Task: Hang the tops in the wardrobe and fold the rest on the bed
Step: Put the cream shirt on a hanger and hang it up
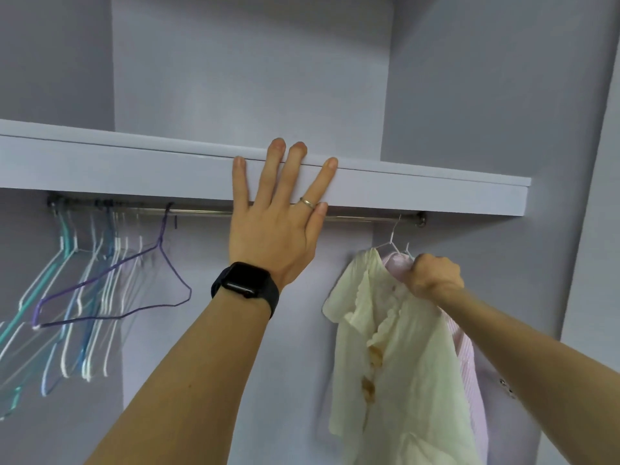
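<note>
My left hand [280, 209] lies flat with spread fingers against the front edge of the wardrobe shelf [134, 162]. My right hand [432, 276] grips the collar of a pink striped top [469, 357] on a white hanger [407, 250], just below the metal rail [362, 218]. A cream blouse [396, 347] with frilled front and brown buttons hangs from the rail on its own white hanger, directly left of the pink top and overlapping it.
Several bare hangers [87, 297] in teal, blue, white and purple hang bunched at the rail's left end; the purple one [134, 276] tilts out toward the middle. The wardrobe's right side panel [577, 229] stands close beside my right arm.
</note>
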### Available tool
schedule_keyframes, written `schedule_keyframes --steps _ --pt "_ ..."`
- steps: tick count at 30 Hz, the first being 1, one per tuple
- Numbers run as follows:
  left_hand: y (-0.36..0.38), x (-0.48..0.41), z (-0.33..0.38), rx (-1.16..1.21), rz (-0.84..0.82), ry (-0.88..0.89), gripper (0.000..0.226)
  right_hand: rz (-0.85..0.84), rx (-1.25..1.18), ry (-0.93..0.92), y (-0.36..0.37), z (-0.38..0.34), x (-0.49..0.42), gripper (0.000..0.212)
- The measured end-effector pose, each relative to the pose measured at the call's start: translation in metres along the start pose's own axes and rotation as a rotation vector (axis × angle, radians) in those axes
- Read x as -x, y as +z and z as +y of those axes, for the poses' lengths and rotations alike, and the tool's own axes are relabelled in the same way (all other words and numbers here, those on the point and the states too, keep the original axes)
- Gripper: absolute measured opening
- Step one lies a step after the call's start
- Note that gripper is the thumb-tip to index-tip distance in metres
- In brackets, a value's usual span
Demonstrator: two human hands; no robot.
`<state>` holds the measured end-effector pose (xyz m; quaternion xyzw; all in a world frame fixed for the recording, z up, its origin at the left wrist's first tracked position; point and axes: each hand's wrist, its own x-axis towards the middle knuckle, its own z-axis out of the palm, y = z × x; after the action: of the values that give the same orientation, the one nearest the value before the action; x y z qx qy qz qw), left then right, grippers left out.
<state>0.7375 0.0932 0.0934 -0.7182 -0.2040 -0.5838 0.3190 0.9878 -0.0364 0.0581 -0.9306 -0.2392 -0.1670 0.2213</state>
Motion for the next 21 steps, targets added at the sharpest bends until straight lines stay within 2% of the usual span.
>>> schedule_keyframes --steps 10,17,21 --pt "-0.002 0.000 0.004 0.053 -0.041 -0.043 0.050 -0.159 0.121 0.061 -0.003 0.022 -0.011 0.042" --pt "-0.034 -0.010 0.014 0.047 -0.310 -0.107 0.056 -0.336 0.060 -0.056 -0.081 0.025 0.027 0.042" --pt "-0.056 -0.017 0.021 0.028 -0.558 -0.162 0.080 -0.390 -0.134 -0.133 -0.132 0.032 0.078 0.042"
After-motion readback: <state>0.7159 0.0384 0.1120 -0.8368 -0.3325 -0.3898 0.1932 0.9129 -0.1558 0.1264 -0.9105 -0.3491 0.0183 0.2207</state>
